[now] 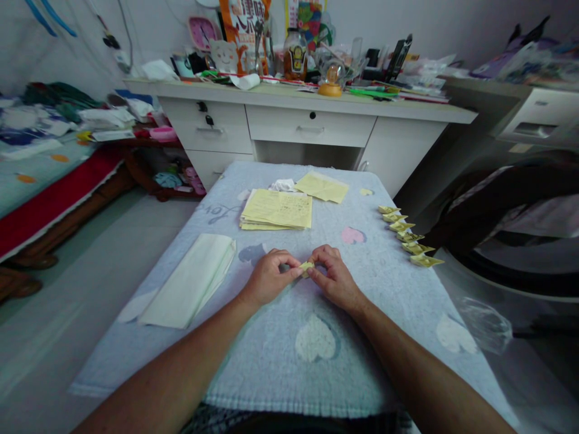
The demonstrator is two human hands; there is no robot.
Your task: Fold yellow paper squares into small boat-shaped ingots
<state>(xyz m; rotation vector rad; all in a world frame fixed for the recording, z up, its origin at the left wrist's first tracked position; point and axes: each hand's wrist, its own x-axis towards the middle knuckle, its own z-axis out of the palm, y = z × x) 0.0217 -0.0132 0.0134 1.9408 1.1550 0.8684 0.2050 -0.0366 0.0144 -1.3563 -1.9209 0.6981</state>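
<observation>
Your forearms (181,361) reach in over the near edge of the cloth-covered counter (266,361), one from each side, and your hands meet around its middle. Between them sits the small yellow piece (306,268), held just above the cloth. Your left hand (266,280) pinches its left end between thumb and forefinger; your right hand (338,282) has the other end, fingers curled and thumb pressed close. Its creases are too small to read, but it looks only partly shaped — narrower and less pointed than the finished ones.

Six folded yellow pieces (409,236) count as done, lined up along the right edge, each with pointed ends. Ahead of your hands, toward the far edge, you have a stack of yellow sheets (275,210) lying flat, with marks on the top one. Behind it, nearer the far edge, are looser yellow sheets (322,186) and a crumpled white tissue (283,185). None of those sheets looks shaped, so most of your paper seems unused. Toward the left edge lies a folded white bundle (190,280) — neither hand touches it.
</observation>
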